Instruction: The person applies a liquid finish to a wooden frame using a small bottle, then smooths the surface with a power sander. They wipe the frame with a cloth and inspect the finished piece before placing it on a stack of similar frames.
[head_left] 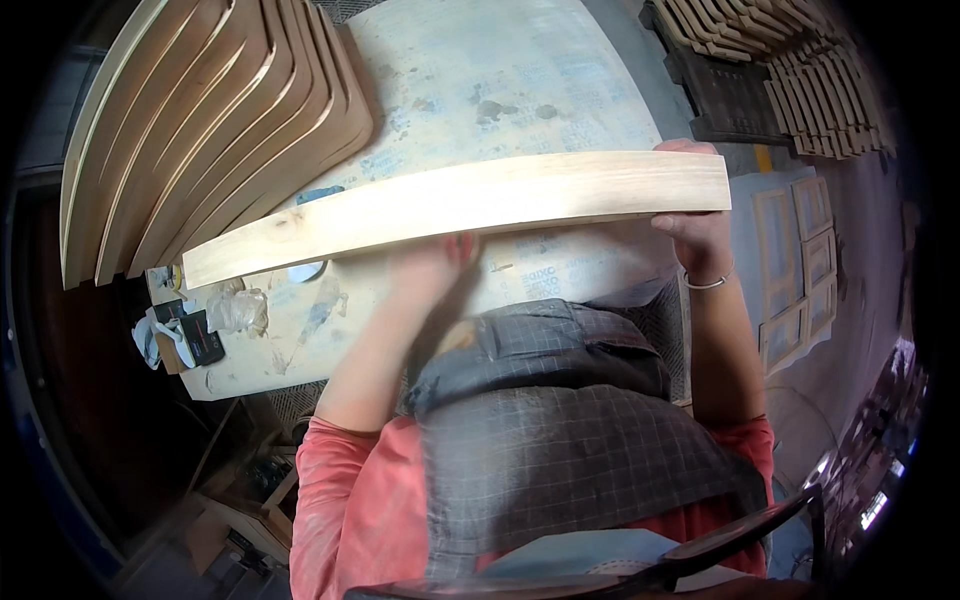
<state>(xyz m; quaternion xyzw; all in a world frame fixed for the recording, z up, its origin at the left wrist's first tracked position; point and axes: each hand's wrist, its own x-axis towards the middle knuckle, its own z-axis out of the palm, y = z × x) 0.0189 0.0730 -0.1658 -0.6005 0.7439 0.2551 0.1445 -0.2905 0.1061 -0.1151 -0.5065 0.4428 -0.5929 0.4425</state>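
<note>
A long, pale, slightly curved wooden board (pixel 480 195) is held up across the worktable, its broad side running from left to right. At its right end my right hand (pixel 698 240) is closed around it, thumb on the near edge and fingers over the far edge. My left hand (pixel 435 268) is just below the board's near edge, around the middle. Motion blurs it and its fingers are partly hidden behind the board, so I cannot tell whether it grips. A light bracelet (pixel 708 282) circles my right wrist.
On the left of the worktable (pixel 520 90) stand several curved wooden panels (pixel 220 120) in a row. A clear plastic bag (pixel 238 308) and dark small boxes (pixel 203 338) lie near its left corner. Wooden frames (pixel 805 260) lie at right; stacked wooden pieces (pixel 825 100) are at upper right.
</note>
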